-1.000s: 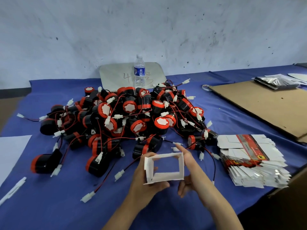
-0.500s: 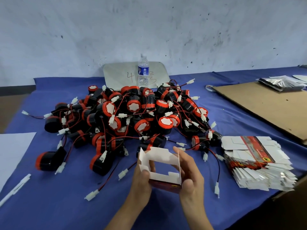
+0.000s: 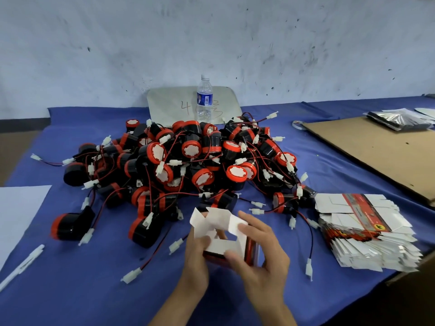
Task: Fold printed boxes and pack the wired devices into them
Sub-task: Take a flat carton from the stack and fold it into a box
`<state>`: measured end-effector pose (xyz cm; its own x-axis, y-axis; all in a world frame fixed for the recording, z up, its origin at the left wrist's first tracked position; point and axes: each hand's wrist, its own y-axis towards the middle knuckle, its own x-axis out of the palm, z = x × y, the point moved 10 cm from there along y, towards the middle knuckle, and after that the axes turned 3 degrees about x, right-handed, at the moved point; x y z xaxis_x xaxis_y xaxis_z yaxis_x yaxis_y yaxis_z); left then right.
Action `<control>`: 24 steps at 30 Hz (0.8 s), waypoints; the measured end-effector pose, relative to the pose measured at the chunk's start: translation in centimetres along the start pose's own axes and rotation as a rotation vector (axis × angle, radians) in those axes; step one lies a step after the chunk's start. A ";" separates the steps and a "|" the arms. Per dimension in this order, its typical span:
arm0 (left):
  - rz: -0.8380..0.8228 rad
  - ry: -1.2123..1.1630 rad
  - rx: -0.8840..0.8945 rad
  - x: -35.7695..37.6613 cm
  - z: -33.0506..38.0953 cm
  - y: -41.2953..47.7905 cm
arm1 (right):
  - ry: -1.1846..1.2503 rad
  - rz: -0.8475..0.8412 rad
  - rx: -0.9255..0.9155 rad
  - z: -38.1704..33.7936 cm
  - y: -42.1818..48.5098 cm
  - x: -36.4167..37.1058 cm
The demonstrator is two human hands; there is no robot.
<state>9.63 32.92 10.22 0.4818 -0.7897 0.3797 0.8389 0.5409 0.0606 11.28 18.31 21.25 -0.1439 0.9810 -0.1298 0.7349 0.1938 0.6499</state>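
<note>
Both hands hold one small printed box [image 3: 221, 243] low in the middle of the view, white inside, red and black outside, its upper flaps standing open. My left hand [image 3: 196, 260] grips its left side. My right hand [image 3: 261, 257] wraps its right side, fingers over a white flap. Behind the box lies a big heap of black-and-red round wired devices [image 3: 188, 161] with red-black leads and white plugs. A stack of flat printed box blanks [image 3: 362, 229] sits to the right.
The table wears a blue cloth [image 3: 94, 290]. A water bottle [image 3: 204, 101] stands at the back before a grey board. A brown cardboard sheet [image 3: 376, 149] lies right, white paper [image 3: 16, 215] and a white pen [image 3: 21, 267] left. The table edge drops off at bottom right.
The box has gone from an open flat sleeve to a squared-up box held lower, nearer me. Both hands have shifted down onto its sides and its flaps are being bent.
</note>
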 end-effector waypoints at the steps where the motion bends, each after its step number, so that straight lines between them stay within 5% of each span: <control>1: -0.008 -0.014 0.005 -0.2 0.1 0.2 | -0.044 -0.028 -0.022 0.0 0.0 0.2; 5: -0.087 -0.005 0.105 1.1 2.0 0.3 | -0.152 -0.099 0.028 0.8 0.7 0.7; 9: -0.116 0.258 0.303 2.2 4.1 0.0 | -0.033 -0.024 0.330 4.0 1.2 -0.5; 16: -0.041 0.163 0.242 1.4 3.7 -0.2 | 0.032 0.008 0.413 5.1 0.7 -0.6; 24: -0.103 0.311 0.230 1.7 3.3 0.1 | 0.182 -0.096 0.520 6.5 -0.1 0.6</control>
<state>9.69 32.60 13.97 0.4815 -0.8740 0.0653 0.8251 0.4772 0.3023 15.40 18.86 16.22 -0.3042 0.9526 -0.0088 0.9364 0.3007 0.1809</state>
